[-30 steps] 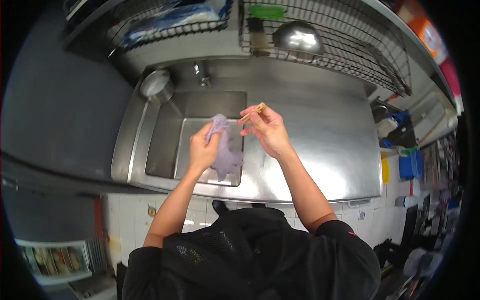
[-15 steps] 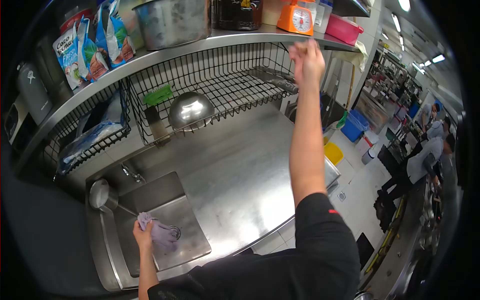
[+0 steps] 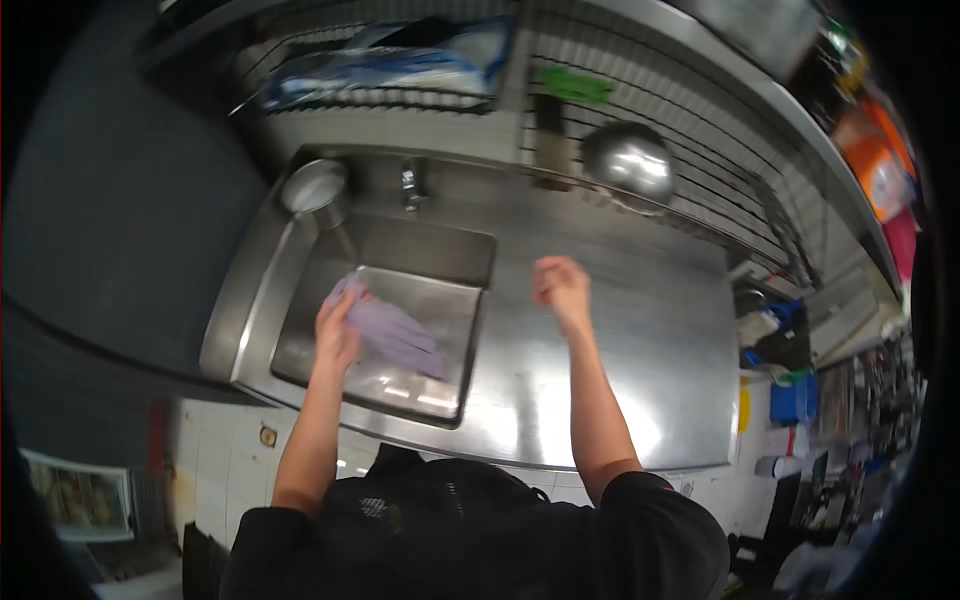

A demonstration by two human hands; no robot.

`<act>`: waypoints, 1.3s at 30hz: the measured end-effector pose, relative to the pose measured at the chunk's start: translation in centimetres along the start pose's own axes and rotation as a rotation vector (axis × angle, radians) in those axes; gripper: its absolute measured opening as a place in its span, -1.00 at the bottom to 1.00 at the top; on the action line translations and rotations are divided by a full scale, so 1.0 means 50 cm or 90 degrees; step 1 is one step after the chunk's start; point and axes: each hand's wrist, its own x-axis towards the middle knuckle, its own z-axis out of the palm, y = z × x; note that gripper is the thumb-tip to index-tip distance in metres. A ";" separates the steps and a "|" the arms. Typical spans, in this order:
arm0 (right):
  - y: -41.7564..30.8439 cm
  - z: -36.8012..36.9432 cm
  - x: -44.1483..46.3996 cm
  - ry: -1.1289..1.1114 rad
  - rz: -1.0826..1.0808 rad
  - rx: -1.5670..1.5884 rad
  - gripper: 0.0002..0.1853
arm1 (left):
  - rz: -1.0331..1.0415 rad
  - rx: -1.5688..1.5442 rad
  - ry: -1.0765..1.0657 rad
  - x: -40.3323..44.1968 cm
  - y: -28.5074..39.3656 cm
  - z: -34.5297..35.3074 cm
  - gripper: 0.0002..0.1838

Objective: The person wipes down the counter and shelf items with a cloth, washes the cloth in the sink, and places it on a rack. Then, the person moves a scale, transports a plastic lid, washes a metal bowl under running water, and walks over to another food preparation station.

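Over the sink (image 3: 425, 245), my left hand (image 3: 337, 338) grips one end of a light purple cloth (image 3: 395, 335). The rest of the cloth hangs loose toward the sink's right side. My right hand (image 3: 564, 288) is held above the steel counter (image 3: 620, 370), right of the sink, with its fingers curled in. Slight blur and the hand's angle hide whatever might be between those fingers. A metal saucepan (image 3: 318, 190) rests at the sink's back left corner, its handle pointing into the basin.
Behind the sink stands a faucet (image 3: 411, 188). A wire rack (image 3: 700, 175) above the counter carries an upturned metal bowl (image 3: 630, 165) and a green item (image 3: 577, 86). Blue plastic packages (image 3: 390, 75) lie in another rack. An orange scale (image 3: 878, 175) sits on the right shelf.
My view has swung left toward the sink. My right hand has come down from beside the upper shelf to over the counter. The cloth remains in my left hand.
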 end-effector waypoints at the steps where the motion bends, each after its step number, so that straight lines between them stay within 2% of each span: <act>1: 0.066 0.068 0.024 -0.061 0.015 -0.062 -0.89 | -0.018 0.016 -0.001 0.016 0.012 0.005 -0.70; 2: 0.126 0.127 0.052 -0.113 0.030 -0.127 -0.87 | -0.019 0.018 0.012 0.039 0.016 -0.005 -0.70; 4: 0.156 0.231 0.148 -0.145 0.169 0.061 -0.80 | -0.033 0.083 -0.050 0.096 0.011 -0.031 -0.75; 6: 0.136 0.319 0.255 -0.073 0.184 0.267 -0.75 | -0.074 0.047 -0.057 0.121 0.022 -0.014 -0.80; 8: 0.150 0.386 0.353 0.017 0.081 0.223 -0.70 | -0.117 0.002 -0.059 0.150 0.019 -0.019 -0.84; 9: 0.191 0.402 0.377 0.028 0.099 0.216 -0.70 | -0.121 0.022 -0.081 0.164 0.013 -0.035 -0.87; 11: 0.287 0.423 0.397 -0.077 0.179 0.150 -0.58 | -0.136 0.077 -0.129 0.190 0.015 -0.045 -0.90; 13: 0.429 0.415 0.396 -0.423 0.350 -0.566 -0.41 | -0.139 0.125 -0.136 0.219 0.020 -0.041 -0.89; 14: 0.427 0.414 0.370 -0.413 0.364 -0.559 -0.41 | -0.126 0.167 -0.146 0.238 0.021 -0.043 -0.87; 16: 0.393 0.403 0.277 -0.247 0.475 -0.461 -0.28 | -0.153 0.219 -0.200 0.295 -0.003 -0.073 -0.84; 17: 0.412 0.398 0.256 -0.115 0.420 -0.068 -0.40 | -0.081 0.335 -0.241 0.330 -0.026 -0.085 -0.84; 18: 0.392 0.404 0.243 -0.092 0.420 -0.065 -0.40 | 0.000 0.447 -0.284 0.368 -0.050 -0.091 -0.83; 20: 0.314 0.431 0.217 -0.187 0.188 0.170 -0.56 | -0.070 0.449 -0.338 0.425 -0.081 -0.082 -0.86; 21: 0.319 0.425 0.233 -0.168 0.183 0.167 -0.56 | -0.092 0.464 -0.357 0.440 -0.089 -0.066 -0.87; 23: 0.320 0.410 0.281 -0.196 0.016 -0.300 -0.71 | -0.133 0.514 -0.381 0.484 -0.105 -0.045 -0.85; 24: 0.303 0.413 0.275 -0.185 0.017 -0.302 -0.71 | -0.136 0.512 -0.392 0.492 -0.121 -0.036 -0.85; 26: 0.272 0.414 0.273 -0.029 0.020 -0.014 -0.90 | -0.018 0.514 -0.351 0.499 -0.129 -0.008 -0.83; 27: 0.264 0.407 0.277 0.006 0.072 -0.011 -0.91 | 0.099 0.715 -0.384 0.495 -0.120 0.002 -0.81; 28: 0.268 0.405 0.282 0.008 0.073 -0.009 -0.91 | 0.097 0.716 -0.386 0.496 -0.113 0.014 -0.81; 30: 0.289 0.402 0.296 0.031 0.082 0.128 -0.88 | -0.001 0.903 -0.504 0.511 -0.115 0.026 -0.76; 31: 0.296 0.392 0.300 0.030 0.084 0.129 -0.88 | -0.002 0.905 -0.503 0.524 -0.128 0.020 -0.76; 33: 0.290 0.371 0.299 0.102 0.030 0.167 -0.87 | -0.168 0.483 -0.372 0.539 -0.150 0.008 -0.70; 34: 0.294 0.376 0.296 0.103 0.030 0.168 -0.87 | -0.169 0.484 -0.373 0.544 -0.167 0.007 -0.70; 36: 0.310 0.413 0.275 -0.038 -0.064 -0.039 -0.81 | -0.335 0.122 -0.218 0.511 -0.155 0.042 -0.78; 37: 0.279 0.451 0.257 -0.038 -0.067 -0.037 -0.81 | -0.332 0.124 -0.220 0.521 -0.177 0.027 -0.78; 39: 0.180 0.529 0.207 -0.057 -0.377 -0.636 -0.71 | -0.384 -0.213 -0.421 0.540 -0.245 -0.031 -0.81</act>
